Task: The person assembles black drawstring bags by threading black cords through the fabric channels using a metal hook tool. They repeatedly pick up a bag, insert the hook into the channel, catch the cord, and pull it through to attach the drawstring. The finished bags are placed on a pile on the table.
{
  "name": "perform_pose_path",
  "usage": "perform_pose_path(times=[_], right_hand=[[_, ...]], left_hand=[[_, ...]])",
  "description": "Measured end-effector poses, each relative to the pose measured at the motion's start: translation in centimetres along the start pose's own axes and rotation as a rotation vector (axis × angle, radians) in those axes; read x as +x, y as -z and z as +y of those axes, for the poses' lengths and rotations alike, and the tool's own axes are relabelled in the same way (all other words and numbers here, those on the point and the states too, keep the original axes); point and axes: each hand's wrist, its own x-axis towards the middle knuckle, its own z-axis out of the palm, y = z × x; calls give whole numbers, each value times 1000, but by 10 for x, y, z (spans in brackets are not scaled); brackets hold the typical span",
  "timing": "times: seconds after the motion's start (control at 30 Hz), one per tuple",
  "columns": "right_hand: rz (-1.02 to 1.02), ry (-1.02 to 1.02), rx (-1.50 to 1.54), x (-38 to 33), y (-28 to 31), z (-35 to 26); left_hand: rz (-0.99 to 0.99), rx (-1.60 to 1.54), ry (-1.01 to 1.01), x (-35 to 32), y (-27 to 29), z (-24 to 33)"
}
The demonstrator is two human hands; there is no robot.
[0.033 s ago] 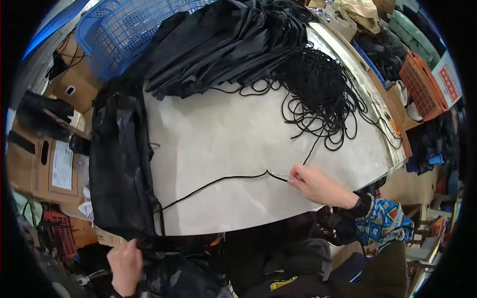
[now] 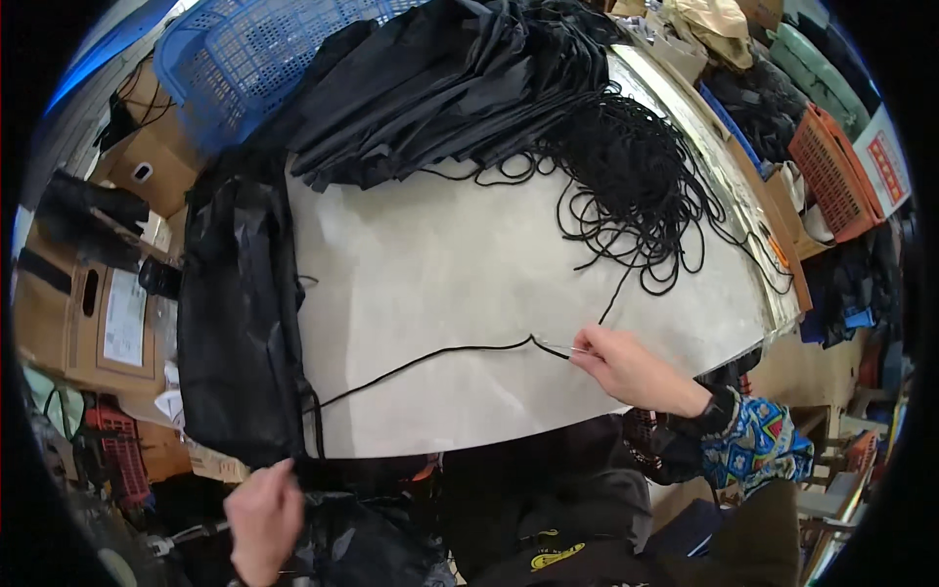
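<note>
My right hand (image 2: 641, 370) is closed around a thin metal needle-like tool (image 2: 558, 344) above the table's near right part. Black cord (image 2: 445, 348) meets the tool's tip in a small peak. From there it runs left to the folded black fabric (image 2: 240, 323) at the table's left edge. Beyond my right hand, the cord leads up to a large loose heap of black cord (image 2: 631, 176). My left hand (image 2: 264, 523) is closed just below the fabric's near corner, slightly blurred; what its fingers hold, if anything, is hidden.
A pale table top (image 2: 421, 264) lies before me. Pleated black fabric (image 2: 430, 98) is piled at its far side, next to a blue plastic basket (image 2: 235, 73). Cardboard boxes (image 2: 108, 333) stand at left, an orange crate (image 2: 831, 176) at right.
My left hand has shifted a little to the right, along the fabric's near corner. My right hand, the tool and the cord keep nearly the same place.
</note>
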Motion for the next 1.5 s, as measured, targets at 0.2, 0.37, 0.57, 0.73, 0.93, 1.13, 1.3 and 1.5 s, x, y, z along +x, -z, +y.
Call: perform_pose_path(times=[0.2, 0.37, 0.57, 0.73, 0.93, 1.13, 1.3, 1.5], right_hand=[[19, 318, -58, -43, 11, -21], [-77, 161, -74, -81, 32, -21], [282, 45, 138, -96, 38, 9], [78, 98, 457, -95, 11, -28], [29, 164, 539, -97, -6, -40], [55, -138, 1276, -102, 0, -9], [-236, -141, 1366, -94, -26, 8], [-620, -247, 1113, -92, -5, -22]], left_hand=[[252, -581, -449, 80, -81, 164], [-162, -992, -449, 62, -85, 172], [325, -196, -109, 16, -45, 94], [-28, -952, -95, 14, -68, 176], [-164, -2086, 102, 25, -94, 233], [-193, -2607, -820, 12, -22, 144], [-23, -1826, -1016, 0, 44, 149], [-195, -1827, 291, 33, -33, 182]])
